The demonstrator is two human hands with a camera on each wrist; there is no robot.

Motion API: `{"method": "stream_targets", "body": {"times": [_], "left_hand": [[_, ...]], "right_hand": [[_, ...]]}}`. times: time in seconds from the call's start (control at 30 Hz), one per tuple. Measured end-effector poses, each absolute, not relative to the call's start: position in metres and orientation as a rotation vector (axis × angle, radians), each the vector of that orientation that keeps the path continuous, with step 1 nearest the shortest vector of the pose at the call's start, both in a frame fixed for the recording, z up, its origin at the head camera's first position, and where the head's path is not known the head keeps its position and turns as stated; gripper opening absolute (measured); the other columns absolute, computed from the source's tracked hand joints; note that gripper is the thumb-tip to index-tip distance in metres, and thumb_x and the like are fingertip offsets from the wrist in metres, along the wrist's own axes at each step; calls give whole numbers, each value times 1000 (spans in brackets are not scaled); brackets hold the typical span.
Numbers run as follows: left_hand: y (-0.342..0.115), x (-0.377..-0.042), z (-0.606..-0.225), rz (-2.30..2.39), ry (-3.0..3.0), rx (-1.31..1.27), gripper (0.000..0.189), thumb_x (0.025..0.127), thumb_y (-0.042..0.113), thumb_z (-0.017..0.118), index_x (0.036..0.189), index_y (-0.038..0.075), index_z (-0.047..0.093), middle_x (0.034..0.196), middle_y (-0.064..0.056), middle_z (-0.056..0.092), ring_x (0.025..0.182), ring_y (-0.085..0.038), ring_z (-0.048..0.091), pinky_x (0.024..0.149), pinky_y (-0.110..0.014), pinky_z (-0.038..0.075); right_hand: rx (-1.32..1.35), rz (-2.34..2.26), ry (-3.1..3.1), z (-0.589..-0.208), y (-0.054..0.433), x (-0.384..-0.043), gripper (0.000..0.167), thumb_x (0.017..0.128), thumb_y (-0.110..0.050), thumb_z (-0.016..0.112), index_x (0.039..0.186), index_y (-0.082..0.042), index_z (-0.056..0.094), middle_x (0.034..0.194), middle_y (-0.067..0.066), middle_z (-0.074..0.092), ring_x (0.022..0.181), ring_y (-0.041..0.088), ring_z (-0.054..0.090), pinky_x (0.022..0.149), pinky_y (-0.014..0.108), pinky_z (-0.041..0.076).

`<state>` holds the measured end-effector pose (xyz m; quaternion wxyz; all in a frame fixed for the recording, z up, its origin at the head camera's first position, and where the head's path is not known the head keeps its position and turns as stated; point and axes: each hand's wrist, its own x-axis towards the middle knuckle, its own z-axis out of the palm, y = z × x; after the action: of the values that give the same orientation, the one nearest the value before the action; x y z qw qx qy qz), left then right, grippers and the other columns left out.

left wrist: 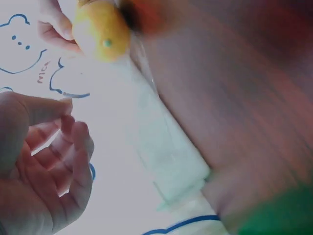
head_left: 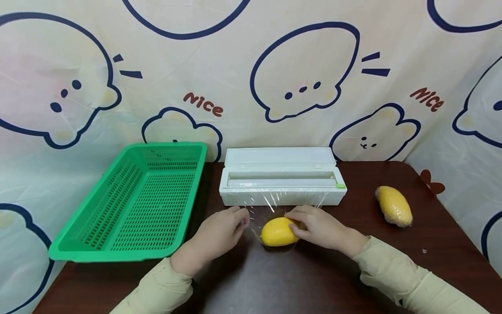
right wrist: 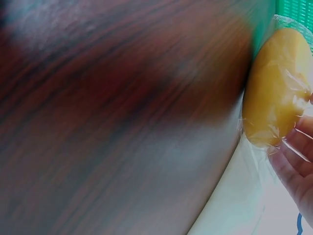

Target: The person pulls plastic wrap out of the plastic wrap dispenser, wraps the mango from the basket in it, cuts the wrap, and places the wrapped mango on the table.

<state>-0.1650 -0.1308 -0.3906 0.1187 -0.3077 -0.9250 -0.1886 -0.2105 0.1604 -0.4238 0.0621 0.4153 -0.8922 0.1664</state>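
Between a curled left hand (head_left: 221,230), its hold unclear, and the right hand (head_left: 318,226) gripping a lemon (head_left: 278,232), film (head_left: 262,214) is best drawn taut.

yellow fruit (head_left: 277,232), green basket (head_left: 117,257)

Curtained tabletop workspace, cartoon-print hangings (head_left: 235,78), dark wood-grain table (head_left: 259,283)

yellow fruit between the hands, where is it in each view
Head: yellow fruit below centre, held by the right hand.
Left wrist: yellow fruit at the top, left of centre.
Right wrist: yellow fruit at the right edge, upper half, in clear film.
Shared landmark: green basket, left in head, bottom right in left wrist, top right in right wrist.
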Motion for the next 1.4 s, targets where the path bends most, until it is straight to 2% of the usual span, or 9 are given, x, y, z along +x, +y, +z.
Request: {"method": "stream_targets", "body": {"times": [0.23,0.5,0.63,0.77,0.9,1.03,1.13,1.27,1.4], "left_hand": [[-104,-172,-388,-453,-2665,-957,14,93,7,73,88,15,63,81,5,56,66,-13,54,56,-26,47],[-75,-188,-395,-515,-2704,-1071,10,95,6,72,91,12,65,87,2,60,72,-14,58,63,-25,50],[-70,-193,-402,-575,-2718,-1079,12,93,3,73,90,12,65,85,1,59,72,-15,57,65,-25,50],[-70,-194,-405,-656,-2701,-1081,11,92,1,73,96,9,66,89,-3,65,78,-18,63,71,-28,53],[-69,-193,-407,-706,-2713,-1064,10,94,1,71,100,7,66,93,-5,69,83,-21,66,76,-31,54],[-70,-190,-409,-705,-2716,-1057,7,93,1,71,96,7,69,92,-5,71,82,-23,64,77,-33,54],[-71,-188,-408,-699,-2739,-1047,6,95,4,71,100,5,72,97,-6,72,87,-24,65,83,-34,55],[-73,-186,-408,-683,-2811,-1037,19,98,13,71,112,2,73,110,-9,73,100,-26,66,92,-37,53],[-74,-184,-406,-651,-2877,-1040,39,94,27,77,123,1,69,120,-11,71,108,-27,64,95,-37,52]], "right_hand": [[1267,514,-2689,-423,159,-210,28,99,-16,66,121,0,73,116,9,69,104,22,66,91,41,55],[1273,521,-2664,-423,155,-210,26,98,-12,67,119,2,73,114,10,69,102,24,67,89,41,56],[1258,558,-2665,-424,154,-209,26,97,-12,67,119,0,72,124,11,62,98,19,65,85,35,56],[1241,559,-2667,-424,154,-208,24,96,-14,68,116,-2,73,118,6,58,89,13,60,78,29,55],[1239,547,-2678,-423,154,-208,23,96,-12,68,117,-3,70,108,2,63,91,13,60,79,33,55],[1225,546,-2683,-422,156,-207,25,95,-12,69,118,-5,67,109,3,67,97,18,62,87,40,53],[1234,524,-2659,-423,158,-206,25,94,-15,71,117,-6,69,110,3,67,104,21,61,95,44,50],[1256,479,-2673,-424,163,-205,38,94,-28,74,124,-4,69,127,7,64,119,28,57,103,52,44],[1285,437,-2741,-421,170,-204,72,86,-53,78,137,-5,64,139,9,57,127,30,52,106,57,34]]}}
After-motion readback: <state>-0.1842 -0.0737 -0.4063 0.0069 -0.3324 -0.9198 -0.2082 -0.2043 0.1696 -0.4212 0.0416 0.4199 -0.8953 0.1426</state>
